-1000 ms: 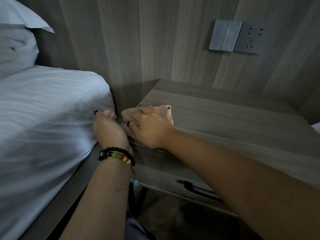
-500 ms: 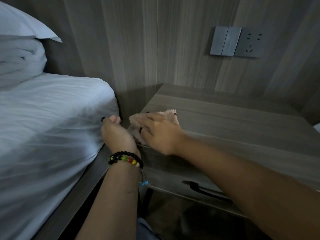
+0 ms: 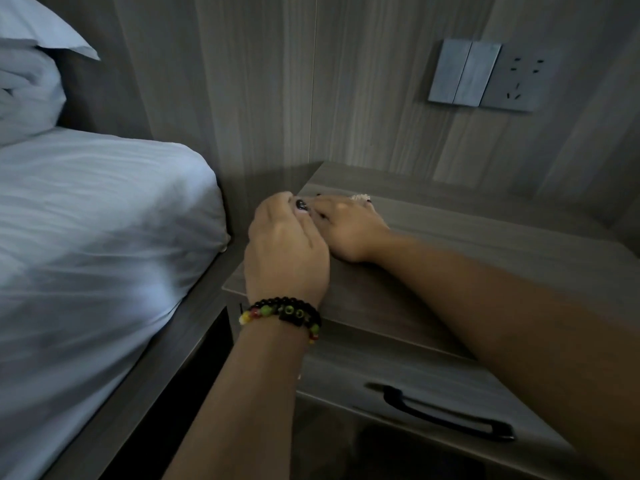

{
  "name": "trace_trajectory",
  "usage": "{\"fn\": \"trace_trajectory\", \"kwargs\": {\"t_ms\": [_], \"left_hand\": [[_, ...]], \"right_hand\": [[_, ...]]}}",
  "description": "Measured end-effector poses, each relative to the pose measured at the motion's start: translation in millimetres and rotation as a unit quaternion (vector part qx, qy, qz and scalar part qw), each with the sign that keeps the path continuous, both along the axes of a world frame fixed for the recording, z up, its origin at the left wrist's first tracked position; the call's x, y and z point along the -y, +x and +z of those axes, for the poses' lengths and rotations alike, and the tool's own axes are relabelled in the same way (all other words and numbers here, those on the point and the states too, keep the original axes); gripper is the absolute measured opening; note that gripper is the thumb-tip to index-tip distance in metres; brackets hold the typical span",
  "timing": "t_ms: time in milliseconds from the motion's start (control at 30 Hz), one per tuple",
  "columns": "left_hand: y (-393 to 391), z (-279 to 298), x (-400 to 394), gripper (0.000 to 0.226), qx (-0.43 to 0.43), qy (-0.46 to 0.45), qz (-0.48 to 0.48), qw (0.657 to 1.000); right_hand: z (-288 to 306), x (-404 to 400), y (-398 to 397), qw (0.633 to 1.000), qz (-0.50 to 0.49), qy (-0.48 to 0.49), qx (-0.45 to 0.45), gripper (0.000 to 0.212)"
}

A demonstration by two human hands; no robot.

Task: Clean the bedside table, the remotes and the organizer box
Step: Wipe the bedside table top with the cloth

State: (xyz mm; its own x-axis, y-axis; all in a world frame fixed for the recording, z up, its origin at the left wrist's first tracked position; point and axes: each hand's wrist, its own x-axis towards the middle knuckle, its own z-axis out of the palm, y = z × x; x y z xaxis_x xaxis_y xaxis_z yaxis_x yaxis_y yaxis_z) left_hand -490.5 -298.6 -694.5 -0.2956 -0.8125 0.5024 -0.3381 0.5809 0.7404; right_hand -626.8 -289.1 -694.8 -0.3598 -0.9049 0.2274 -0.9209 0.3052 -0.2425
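The grey wood-grain bedside table point(image 3: 485, 265) fills the right half of the head view. My right hand point(image 3: 346, 226) lies flat near its back left corner and presses on a beige cloth point(image 3: 361, 196), of which only a fringe shows past the fingers. My left hand point(image 3: 287, 247), with a bead bracelet on the wrist, sits at the table's left edge right beside the right hand. Its fingers are curled and hidden behind the back of the hand, and the thumb touches the right hand's fingers. No remote or organizer box shows here.
A bed with a white sheet point(image 3: 104, 237) and pillows point(image 3: 27, 91) stands close on the left, leaving a narrow gap. The wood-panel wall carries a switch and socket plate point(image 3: 485, 76). A black drawer handle point(image 3: 440, 414) is on the table's front.
Both hands slid back along the table's left edge toward the wall. The cloth, plainly seen before, is now almost covered by my right hand.
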Motion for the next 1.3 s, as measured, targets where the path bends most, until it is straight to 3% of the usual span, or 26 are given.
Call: {"fn": "trace_trajectory", "kwargs": {"t_ms": [200,400,500,600,800,1100,1233,1300], "left_hand": [[-9,-10,-2,0.025,0.032,-0.05,-0.042,0.997],[-24,-26,9,0.024,0.041,-0.096,-0.019,0.994],[-18,-21,4,0.021,0.061,-0.065,-0.06,0.994],[-10,-11,-1,0.035,0.061,0.003,-0.059,0.996],[-4,0,-9,0.045,0.069,0.023,-0.091,0.993],[7,-1,-6,0.031,0.044,-0.005,-0.175,0.983],[5,-1,-9,0.027,0.056,-0.024,-0.163,0.985],[2,0,-11,0.026,0.071,-0.038,-0.159,0.984]], "right_hand": [[8,34,-57,0.989,-0.132,0.067,-0.018,0.046],[13,70,-72,0.98,-0.183,0.084,-0.003,0.049],[15,79,-82,0.982,-0.169,0.079,0.0,0.049],[10,75,-97,0.987,-0.141,0.073,-0.009,0.05],[10,3,-136,0.98,-0.18,0.083,-0.015,0.05],[5,-161,-205,0.932,-0.356,0.06,0.033,0.051],[6,-158,-193,0.922,-0.377,0.089,0.009,0.053],[7,-141,-170,0.936,-0.335,0.109,-0.021,0.052]]}}
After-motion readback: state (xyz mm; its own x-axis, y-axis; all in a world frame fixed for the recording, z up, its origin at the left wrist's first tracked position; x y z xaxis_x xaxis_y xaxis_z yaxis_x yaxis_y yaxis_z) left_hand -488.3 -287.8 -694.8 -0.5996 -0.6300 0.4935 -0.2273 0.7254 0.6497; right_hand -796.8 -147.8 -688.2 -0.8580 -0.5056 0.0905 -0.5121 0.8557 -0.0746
